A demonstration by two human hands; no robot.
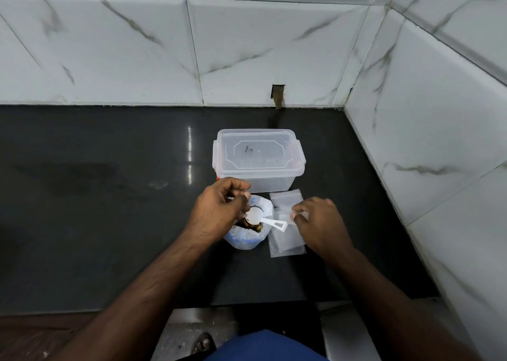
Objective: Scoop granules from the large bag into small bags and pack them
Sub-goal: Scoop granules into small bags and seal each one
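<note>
**Two hands over bag and sachets**

White plastic scoop (263, 219) lay across open large bag of brown granules (248, 230), handle pointing right toward right hand (318, 225), which pinched small clear plastic bags (286, 223). Left hand (219, 207) curled at bag's rim; contents unclear.

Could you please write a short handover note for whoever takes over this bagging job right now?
Left hand: over the open white-and-blue large bag of brown granules, fingers curled; what it holds is unclear.
Right hand: pinching a small clear plastic bag from the pile beside the large bag.
White plastic scoop lies across the large bag's mouth.
Lidded clear plastic box stands behind.
Done: no filled bags visible.
Left: scoop, fill, pack.
</note>
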